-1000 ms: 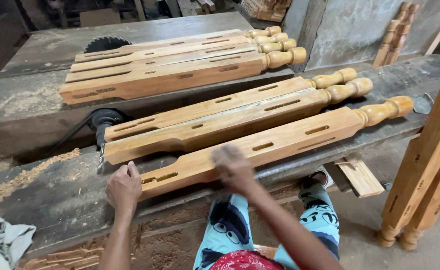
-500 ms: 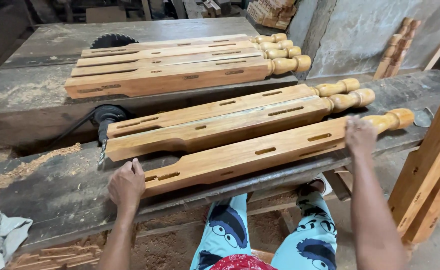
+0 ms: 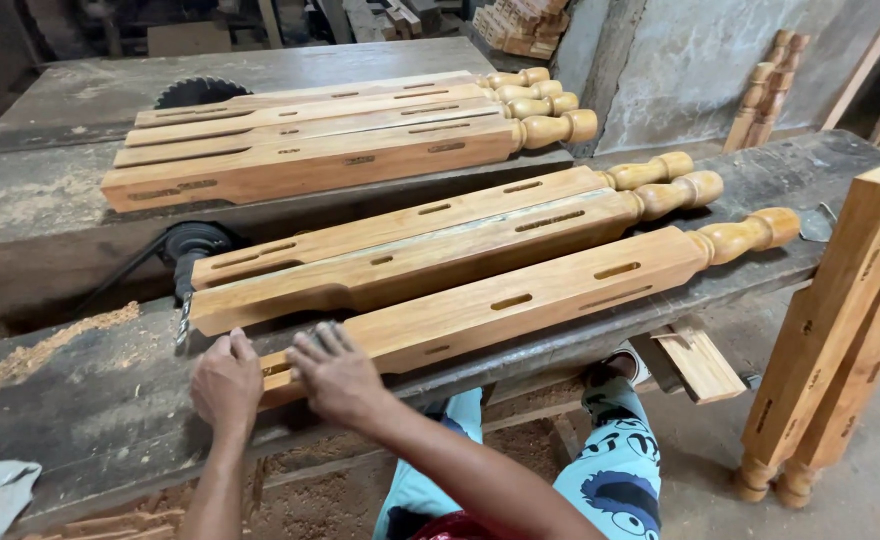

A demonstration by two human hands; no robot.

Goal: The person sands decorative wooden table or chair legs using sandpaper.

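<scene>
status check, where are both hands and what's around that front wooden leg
Left hand and right hand open, flat on the near end of the front wooden leg. Leg lies on the workbench. Two more legs close behind it.

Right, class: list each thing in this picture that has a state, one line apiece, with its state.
left hand: flat on the nearest leg's end
right hand: flat on the same end
nearest leg: lying on the bench
saw blade: partly hidden behind the far legs
wood offcut: overhanging under the bench edge

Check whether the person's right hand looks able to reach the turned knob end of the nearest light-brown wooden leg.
Probably not without shifting: the right hand rests on the leg's square end, and the knob end lies at the far end.
</scene>
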